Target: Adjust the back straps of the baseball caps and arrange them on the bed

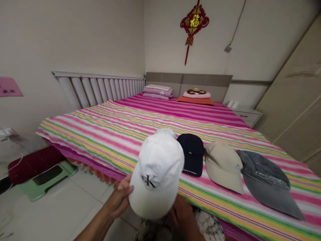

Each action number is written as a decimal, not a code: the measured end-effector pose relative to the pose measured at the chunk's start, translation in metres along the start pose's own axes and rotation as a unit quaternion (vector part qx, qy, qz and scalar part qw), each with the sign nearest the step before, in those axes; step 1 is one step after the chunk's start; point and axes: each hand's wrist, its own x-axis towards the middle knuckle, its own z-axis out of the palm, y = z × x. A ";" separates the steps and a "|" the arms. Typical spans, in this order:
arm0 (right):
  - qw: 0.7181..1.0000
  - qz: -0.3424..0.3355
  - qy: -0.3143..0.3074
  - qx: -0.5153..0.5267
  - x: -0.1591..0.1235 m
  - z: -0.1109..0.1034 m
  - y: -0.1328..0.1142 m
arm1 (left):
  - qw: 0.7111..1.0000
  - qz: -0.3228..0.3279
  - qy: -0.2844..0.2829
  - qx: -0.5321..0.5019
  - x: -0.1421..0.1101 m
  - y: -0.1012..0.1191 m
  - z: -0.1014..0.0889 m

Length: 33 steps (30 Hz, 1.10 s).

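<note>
Tile floor (62, 209) is stretching out to the left of the hands, and I'm watching a green plastic step stool (47, 180) and a dark red mat (32, 164) sitting farther left, beside the bed. The person's left hand (119, 197) is pressing its fingers against the side of a white baseball cap (156, 174), which is hanging between the hands, just off the near edge of the bed. The right hand (180, 214) is mostly hidden behind the cap, so I cannot tell whether it is gripping or only supporting it. The hands are apart, with the cap bridging them.

Beyond the hands, I'm seeing a pale cap (165, 133) tucked behind the white one. To the right of the hands, a navy cap (190, 154), a beige cap (224, 166) and a grey cap (267, 182) are lying in a row on a striped bedspread (100, 134).

I'm judging a slip as the main risk: with so little grip showing, the white cap could drop to the floor. A careless swing could also knock the navy cap out of line.
</note>
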 end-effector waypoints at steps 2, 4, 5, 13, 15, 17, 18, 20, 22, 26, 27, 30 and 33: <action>0.999 -0.033 -0.002 -0.027 -0.005 -0.002 0.004 | 0.997 0.060 0.042 0.012 0.019 0.021 -0.018; 0.998 -0.044 0.000 -0.054 -0.008 -0.005 0.007 | 0.991 0.100 0.081 0.030 0.041 0.040 -0.037; 0.997 -0.042 -0.002 -0.060 -0.009 -0.007 0.009 | 0.989 0.111 0.092 0.038 0.052 0.048 -0.046; 0.999 -0.027 -0.029 -0.031 -0.021 -0.010 0.023 | 0.976 0.101 0.187 0.050 0.116 0.072 -0.112; 0.999 0.006 -0.047 0.001 -0.023 -0.011 0.025 | 0.976 0.097 0.189 0.050 0.123 0.072 -0.117; 0.994 0.071 -0.065 0.055 -0.020 -0.011 0.024 | 0.976 0.092 0.191 0.050 0.129 0.071 -0.119; 0.986 0.120 -0.072 0.094 -0.016 -0.011 0.022 | 0.976 0.090 0.191 0.050 0.132 0.071 -0.120; 0.940 0.254 -0.075 0.212 -0.001 -0.007 0.017 | 0.976 0.084 0.194 0.051 0.136 0.070 -0.121; 0.838 0.409 -0.055 0.358 0.021 0.000 0.013 | 0.975 0.078 0.200 0.051 0.140 0.070 -0.123; 0.655 0.577 -0.020 0.488 0.072 0.022 0.011 | 0.974 0.067 0.209 0.053 0.144 0.070 -0.126; 0.632 0.592 -0.020 0.500 0.083 0.027 0.012 | 0.974 0.065 0.211 0.054 0.144 0.070 -0.126; 0.557 0.633 -0.008 0.538 0.109 0.037 0.017 | 0.974 0.057 0.210 0.059 0.144 0.071 -0.126; 0.498 0.659 0.008 0.563 0.123 0.044 0.022 | 0.975 0.048 0.207 0.066 0.144 0.072 -0.124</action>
